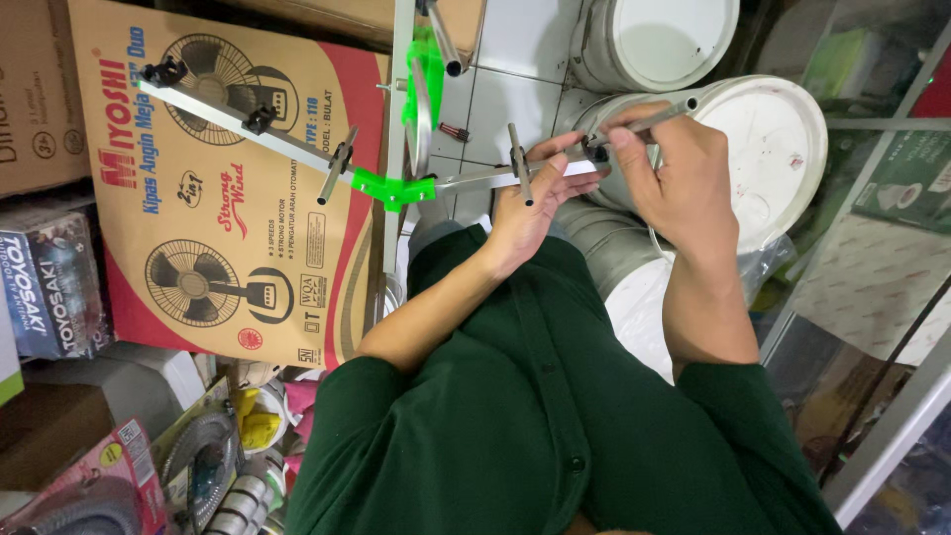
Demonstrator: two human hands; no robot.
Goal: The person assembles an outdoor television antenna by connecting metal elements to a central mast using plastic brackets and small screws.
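Both hands, left hand and right hand, grip the metal rod frame between them.

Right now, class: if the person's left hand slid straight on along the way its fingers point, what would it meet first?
The left hand points up and right along the thin grey metal rod. Its fingers already touch the right hand at the rod's black joint, so that hand comes first; the white plastic bucket lid lies beyond.

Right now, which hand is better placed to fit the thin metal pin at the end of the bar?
Probably the right hand. Its fingertips pinch the metal pin right at the end of the bar. The left hand grips the bar further in, towards the green joint, steadying it.
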